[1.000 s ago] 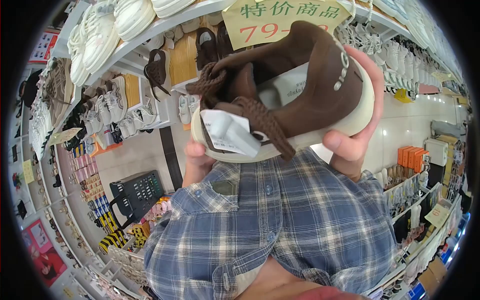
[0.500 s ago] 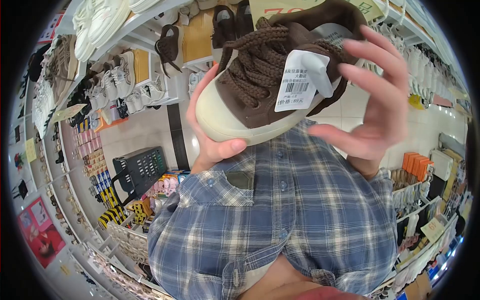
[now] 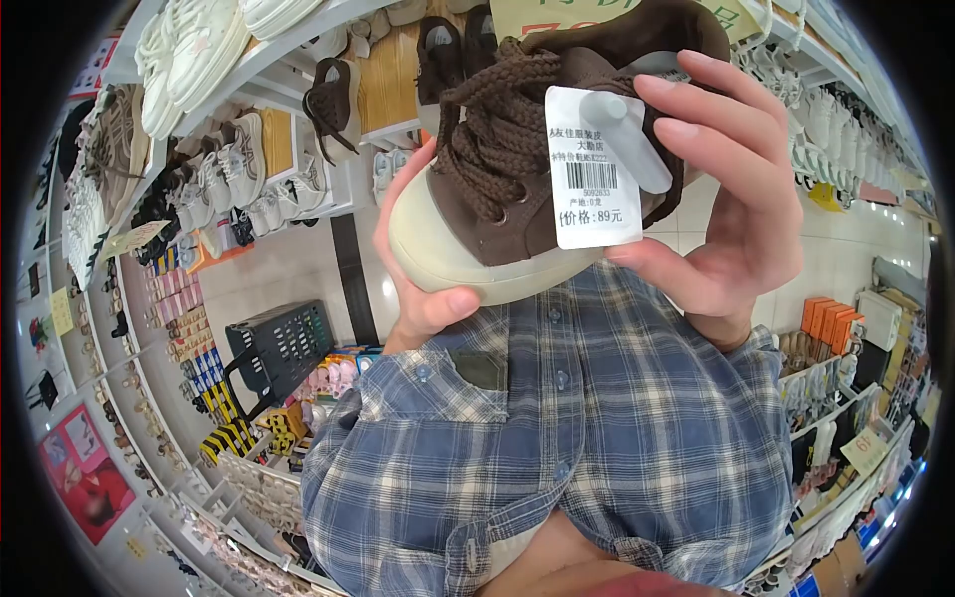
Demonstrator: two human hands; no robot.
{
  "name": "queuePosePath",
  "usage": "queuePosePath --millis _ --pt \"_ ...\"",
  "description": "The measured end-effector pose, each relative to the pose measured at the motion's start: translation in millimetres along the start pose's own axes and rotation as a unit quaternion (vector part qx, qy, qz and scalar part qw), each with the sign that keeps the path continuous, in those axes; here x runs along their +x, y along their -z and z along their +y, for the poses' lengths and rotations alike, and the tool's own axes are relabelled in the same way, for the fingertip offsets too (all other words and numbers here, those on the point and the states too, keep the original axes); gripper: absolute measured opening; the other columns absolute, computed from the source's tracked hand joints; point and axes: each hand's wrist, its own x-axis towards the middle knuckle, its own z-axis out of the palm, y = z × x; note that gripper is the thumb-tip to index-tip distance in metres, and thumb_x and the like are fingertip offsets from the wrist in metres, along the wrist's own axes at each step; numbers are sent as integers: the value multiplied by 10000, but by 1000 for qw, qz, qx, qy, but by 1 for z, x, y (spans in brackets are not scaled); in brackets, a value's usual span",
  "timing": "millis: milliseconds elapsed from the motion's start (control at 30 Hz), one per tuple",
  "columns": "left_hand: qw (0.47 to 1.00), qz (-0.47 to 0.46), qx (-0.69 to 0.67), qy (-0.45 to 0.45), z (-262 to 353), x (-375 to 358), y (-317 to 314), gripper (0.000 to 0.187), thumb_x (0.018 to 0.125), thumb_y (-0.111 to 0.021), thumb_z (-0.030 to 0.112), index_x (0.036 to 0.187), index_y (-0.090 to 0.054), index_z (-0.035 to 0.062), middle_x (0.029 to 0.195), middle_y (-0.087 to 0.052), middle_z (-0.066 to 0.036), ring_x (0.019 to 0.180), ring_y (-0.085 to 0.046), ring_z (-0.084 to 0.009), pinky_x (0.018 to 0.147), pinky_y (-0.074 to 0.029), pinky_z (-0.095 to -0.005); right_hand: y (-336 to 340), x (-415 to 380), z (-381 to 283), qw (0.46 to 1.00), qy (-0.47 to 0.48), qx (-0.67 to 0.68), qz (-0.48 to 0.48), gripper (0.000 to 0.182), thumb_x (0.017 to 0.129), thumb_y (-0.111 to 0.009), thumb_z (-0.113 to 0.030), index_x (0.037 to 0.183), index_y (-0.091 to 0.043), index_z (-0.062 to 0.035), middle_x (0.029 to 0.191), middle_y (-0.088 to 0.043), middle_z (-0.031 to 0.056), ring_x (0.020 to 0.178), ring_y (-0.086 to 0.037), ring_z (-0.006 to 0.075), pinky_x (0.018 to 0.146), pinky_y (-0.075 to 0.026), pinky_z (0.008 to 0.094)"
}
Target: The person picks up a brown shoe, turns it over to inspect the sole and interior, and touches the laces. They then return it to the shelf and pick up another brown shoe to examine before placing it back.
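Observation:
A dark brown sneaker (image 3: 497, 239) with thick braided laces and a cream sole is held up before my chest. My left hand (image 3: 423, 298) grips its toe end, the thumb on the near side of the sole and the other fingers mostly hidden behind. A white price tag (image 3: 597, 204) with a barcode and 89元 hangs over the shoe's side, facing me. My right hand (image 3: 741, 189) curves around the tag, thumb at its lower edge and fingertips by its upper right, close to the shoe's heel.
Shelves of white sneakers (image 3: 204, 55) and brown shoes (image 3: 333, 104) line the upper left. A dark shopping basket (image 3: 279, 343) stands on the tiled floor at the left. Orange boxes (image 3: 831, 323) and more racks are at the right. A yellow sign (image 3: 512, 20) hangs behind the shoe.
My right hand has moved in to the price tag, its thumb now at the tag's lower edge. The tag has swung flatter towards me; the sneaker has shifted only slightly.

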Motion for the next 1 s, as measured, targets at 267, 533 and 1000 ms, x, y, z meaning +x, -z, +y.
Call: queuePosePath --millis 267,533,1000 --pt "1000 -10 -7 2 4 5 0 1193 508 -833 436 1377 -231 -117 1329 -412 -234 1230 -448 -314 1044 -351 -424 3 15 -13 994 19 -68 -82 408 760 -688 -387 986 -685 -48 1098 -608 205 1078 -519 413 940 -398 505" --pt "1000 -18 -5 1 6 2 -3 1195 507 -832 448 1379 -232 -108 1323 -415 -230 1232 -446 -315 1048 -353 -428 19 23 1 986 87 -77 -122 478 674 -798 -243 1055 -640 -1 1085 -612 204 1004 -577 294 932 -406 441" --pt "989 -114 -88 -37 6 -3 -10 1171 506 -816 417 1388 -232 -86 1342 -414 -205 1254 -433 -291 1073 -328 -407 40 30 6 989 103 -10 -107 563 640 -851 -225 1073 -584 17 982 -642 158 926 -612 241 963 -370 469"
